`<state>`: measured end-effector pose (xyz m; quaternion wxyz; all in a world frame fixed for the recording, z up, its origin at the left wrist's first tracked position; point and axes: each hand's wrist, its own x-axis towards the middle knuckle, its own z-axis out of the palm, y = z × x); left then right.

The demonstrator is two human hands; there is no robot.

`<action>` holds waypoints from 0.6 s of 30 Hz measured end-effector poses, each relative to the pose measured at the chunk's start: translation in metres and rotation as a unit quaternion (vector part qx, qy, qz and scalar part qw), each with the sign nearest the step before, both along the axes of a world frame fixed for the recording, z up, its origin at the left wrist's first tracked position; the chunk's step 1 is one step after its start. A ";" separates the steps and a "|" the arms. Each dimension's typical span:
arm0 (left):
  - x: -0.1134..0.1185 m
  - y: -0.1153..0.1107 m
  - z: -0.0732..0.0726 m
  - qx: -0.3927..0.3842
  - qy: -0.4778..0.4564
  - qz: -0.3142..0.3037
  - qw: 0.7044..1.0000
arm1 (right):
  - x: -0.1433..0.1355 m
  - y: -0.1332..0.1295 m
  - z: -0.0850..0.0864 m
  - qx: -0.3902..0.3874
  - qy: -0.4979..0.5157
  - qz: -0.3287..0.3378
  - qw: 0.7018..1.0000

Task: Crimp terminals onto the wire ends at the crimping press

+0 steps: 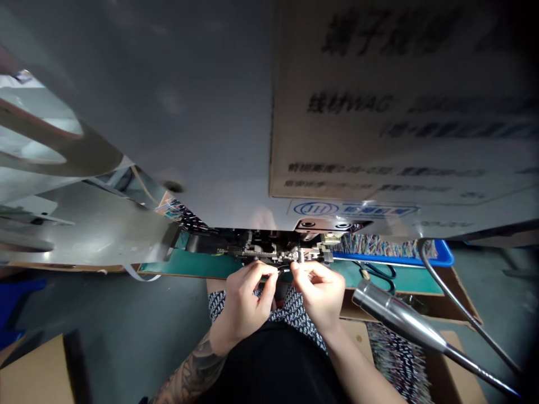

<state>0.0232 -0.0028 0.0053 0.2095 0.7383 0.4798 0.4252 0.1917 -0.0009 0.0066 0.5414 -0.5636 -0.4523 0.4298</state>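
Observation:
My left hand (248,294) is closed in a pinch, thumb against forefinger. Close beside it, my right hand (323,293) pinches too, with its fingertips turned up toward the machine's metal parts. A short black wire (285,269) spans the gap between the two hands, and its ends are hidden by my fingers. Just beyond my fingertips lies the metal tooling (290,255) of a large grey machine (202,112). Whether the wire touches the tooling I cannot tell.
A blue tray (446,253) of multicoloured wires stands right on the green bench top (189,264). A lamp with a metal head (396,314) reaches in at lower right, above a cardboard box (458,365) and bundled wires (400,359). Left is a metal reel guard (96,224).

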 end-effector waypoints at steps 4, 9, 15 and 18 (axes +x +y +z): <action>0.000 -0.002 -0.001 0.001 -0.005 0.002 1.000 | -0.002 0.002 0.007 -0.059 0.046 0.016 0.997; 0.001 -0.003 0.000 0.002 -0.006 0.020 1.000 | -0.004 0.005 0.011 -0.067 0.060 0.007 0.996; 0.001 -0.001 0.002 0.007 0.006 0.029 1.000 | -0.006 0.005 0.013 -0.054 0.051 0.013 0.997; 0.000 -0.001 0.002 0.001 0.008 0.027 1.000 | -0.005 0.004 0.010 -0.053 0.049 0.018 0.997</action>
